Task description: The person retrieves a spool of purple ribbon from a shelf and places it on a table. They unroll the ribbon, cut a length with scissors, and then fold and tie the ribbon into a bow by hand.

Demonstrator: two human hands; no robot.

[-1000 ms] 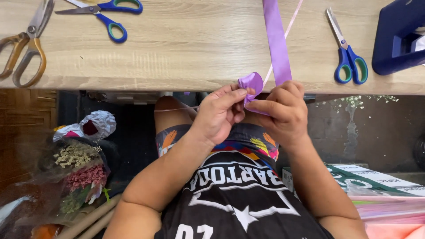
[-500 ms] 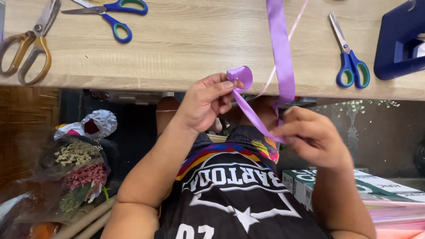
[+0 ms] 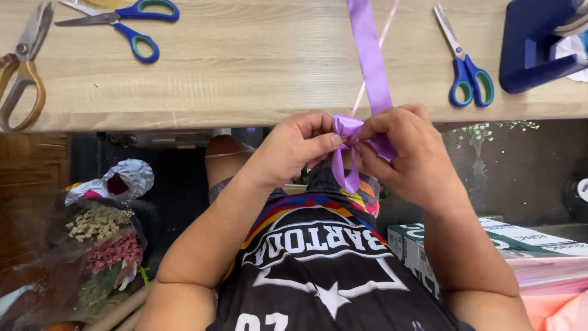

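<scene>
Pinching from the left, my left hand [image 3: 293, 150] has its thumb and fingers closed on a folded loop of the purple ribbon [image 3: 350, 132], just below the wooden table's [image 3: 245, 79] edge. Right of the loop, my right hand [image 3: 407, 156] is closed on the same ribbon, which runs up across the table. Blue scissors [image 3: 467, 67] lie right of the ribbon.

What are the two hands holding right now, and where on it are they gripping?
Both hands pinch one purple ribbon at its folded loops just below the table edge. The left hand grips the loop's left side, the right hand its right side.
</scene>
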